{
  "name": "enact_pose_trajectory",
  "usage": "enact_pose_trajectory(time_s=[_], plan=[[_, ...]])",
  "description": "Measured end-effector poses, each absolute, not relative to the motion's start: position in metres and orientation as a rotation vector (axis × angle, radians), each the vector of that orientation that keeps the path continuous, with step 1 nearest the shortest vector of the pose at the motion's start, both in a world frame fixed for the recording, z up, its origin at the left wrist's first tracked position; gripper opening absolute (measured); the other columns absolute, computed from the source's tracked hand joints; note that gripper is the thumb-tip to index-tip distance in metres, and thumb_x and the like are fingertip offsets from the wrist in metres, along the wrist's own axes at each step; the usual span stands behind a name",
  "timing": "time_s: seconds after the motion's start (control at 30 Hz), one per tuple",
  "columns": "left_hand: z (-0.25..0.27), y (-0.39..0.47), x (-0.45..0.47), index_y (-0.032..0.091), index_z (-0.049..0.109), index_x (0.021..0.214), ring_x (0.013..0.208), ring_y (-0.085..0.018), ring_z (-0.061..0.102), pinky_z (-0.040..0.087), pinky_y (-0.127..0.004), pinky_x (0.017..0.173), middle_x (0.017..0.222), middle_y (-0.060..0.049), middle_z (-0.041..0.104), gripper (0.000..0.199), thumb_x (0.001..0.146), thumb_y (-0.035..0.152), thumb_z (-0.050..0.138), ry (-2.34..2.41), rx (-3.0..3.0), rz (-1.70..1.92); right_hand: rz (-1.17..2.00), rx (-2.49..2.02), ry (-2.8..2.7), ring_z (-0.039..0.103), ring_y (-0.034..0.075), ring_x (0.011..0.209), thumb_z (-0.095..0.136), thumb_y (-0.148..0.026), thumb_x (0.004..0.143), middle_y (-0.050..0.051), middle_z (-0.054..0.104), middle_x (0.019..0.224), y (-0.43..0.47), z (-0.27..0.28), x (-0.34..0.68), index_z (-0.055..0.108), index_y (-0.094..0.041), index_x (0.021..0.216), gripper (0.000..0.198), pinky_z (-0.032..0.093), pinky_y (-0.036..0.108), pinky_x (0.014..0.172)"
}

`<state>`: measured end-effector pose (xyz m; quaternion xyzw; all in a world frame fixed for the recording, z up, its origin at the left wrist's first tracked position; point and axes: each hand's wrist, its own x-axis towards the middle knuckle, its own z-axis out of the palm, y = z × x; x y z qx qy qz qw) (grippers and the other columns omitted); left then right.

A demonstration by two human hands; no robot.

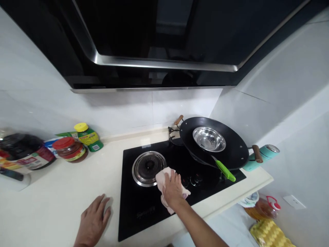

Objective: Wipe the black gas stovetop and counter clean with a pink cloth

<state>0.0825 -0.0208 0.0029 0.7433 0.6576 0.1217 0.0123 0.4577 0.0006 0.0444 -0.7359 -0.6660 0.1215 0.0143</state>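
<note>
Under my right hand (173, 188) a pale pink cloth (164, 202) is pressed flat on the black glass cooktop (136, 219), close to the control knobs (196, 178). The cloth's upper edge touches or nearly touches the steel ring of the left burner (149, 168). My left hand (94, 218) rests on the white countertop (59, 195), left of the cooktop, with its fingers loosely spread and nothing in it. On the right burner a black wok (187, 137) holds a steel bowl (209, 139) and a utensil with a green handle (225, 170).
A dark range hood (159, 73) hangs low over the cooktop. Jars and bottles line the left wall, among them a red-lidded jar (70, 150) and a green bottle with a yellow cap (88, 137). A teal flask (260, 157) lies or leans behind the wok's right handle.
</note>
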Motion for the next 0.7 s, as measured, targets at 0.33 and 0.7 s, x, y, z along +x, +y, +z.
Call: enact_pose_trajectory(time_s=[0.33, 0.7], plan=[[0.001, -0.022, 0.079, 0.025, 0.065, 0.134, 0.144, -0.029, 0.049, 0.045, -0.052, 0.112, 0.151, -0.011, 0.060, 0.053, 0.098, 0.051, 0.035, 2.039, 2.277, 0.322, 0.426, -2.241, -2.175, 0.028, 0.032, 0.152, 0.050, -0.043, 0.102, 0.003, 0.027, 0.172, 0.112, 0.078, 0.528, 0.044, -0.040, 0.156, 0.054, 0.019, 0.052, 0.122], [0.000, -0.021, 0.082, 0.024, 0.066, 0.131, 0.141, -0.029, 0.053, 0.046, -0.049, 0.108, 0.147, -0.012, 0.063, 0.051, 0.099, 0.048, 0.034, 2.048, 2.345, 0.353, 0.481, -2.546, -2.017, 0.039, 0.036, 0.144, 0.049, -0.045, 0.100, 0.015, 0.035, 0.163, 0.041, 0.073, 0.616, 0.034, -0.032, 0.163, 0.066, 0.033, 0.050, 0.111]])
